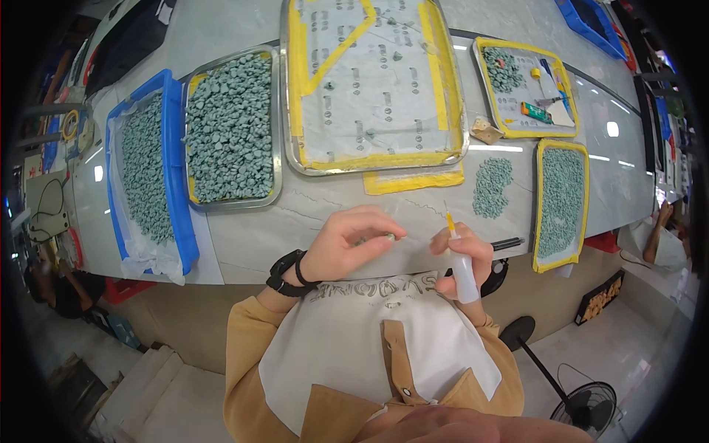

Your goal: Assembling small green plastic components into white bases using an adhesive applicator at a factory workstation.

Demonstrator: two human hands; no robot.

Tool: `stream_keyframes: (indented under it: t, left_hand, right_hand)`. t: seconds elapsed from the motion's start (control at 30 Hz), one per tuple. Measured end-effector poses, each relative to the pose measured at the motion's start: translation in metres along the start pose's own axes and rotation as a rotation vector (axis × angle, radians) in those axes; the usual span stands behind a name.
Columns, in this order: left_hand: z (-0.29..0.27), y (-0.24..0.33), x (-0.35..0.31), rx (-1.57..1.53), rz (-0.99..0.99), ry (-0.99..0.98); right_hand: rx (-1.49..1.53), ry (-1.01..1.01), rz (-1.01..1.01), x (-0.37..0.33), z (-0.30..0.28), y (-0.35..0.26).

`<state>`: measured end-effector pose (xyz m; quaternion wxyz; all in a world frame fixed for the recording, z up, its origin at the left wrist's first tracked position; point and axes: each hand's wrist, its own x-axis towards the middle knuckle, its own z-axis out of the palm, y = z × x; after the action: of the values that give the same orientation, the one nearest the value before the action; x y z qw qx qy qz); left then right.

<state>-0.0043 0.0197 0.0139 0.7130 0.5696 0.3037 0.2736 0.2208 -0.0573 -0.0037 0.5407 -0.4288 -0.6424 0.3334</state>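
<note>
My left hand [353,238], with black bands at its wrist, is half closed over the near edge of the table. Its thumb and forefinger pinch a small green stone [390,237], and more green bits seem to lie in the curl of its fingers. In my right hand [478,251] is a white squeeze bottle [464,278], held upright with its thin yellow needle tip [450,219] pointing up and away from me. The two hands are apart. A loose patch of small green stones [492,187] lies on the table beyond my right hand.
Left stand a blue crate [182,173] and a metal tray [278,148] of green stones. A large paper-lined tray [369,144] is ahead. Right are a yellow-edged stone tray [540,199] and a tray with tools [543,131]. Black slim tools [508,243] lie beside my right hand.
</note>
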Motion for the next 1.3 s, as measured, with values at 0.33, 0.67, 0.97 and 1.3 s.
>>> stream_keyframes:
  t: [0.33, 0.67, 0.97, 1.3]
  left_hand:
    - [0.01, -0.013, 0.002, -0.586, -0.141, 0.211]
    - [0.002, -0.011, -0.005, -0.452, -0.125, 0.166]
    - [0.006, -0.019, -0.004, -0.598, -0.168, 0.189]
    - [0.013, -0.009, -0.002, -0.437, -0.185, 0.158]
  right_hand:
    - [0.05, -0.015, -0.124, 0.026, 0.011, -0.01]
    - [0.012, -0.082, -0.193, 0.028, 0.009, -0.007]
    - [0.121, -0.006, -0.187, 0.024, 0.018, 0.0]
    - [0.052, -0.144, -0.095, 0.037, 0.012, -0.005]
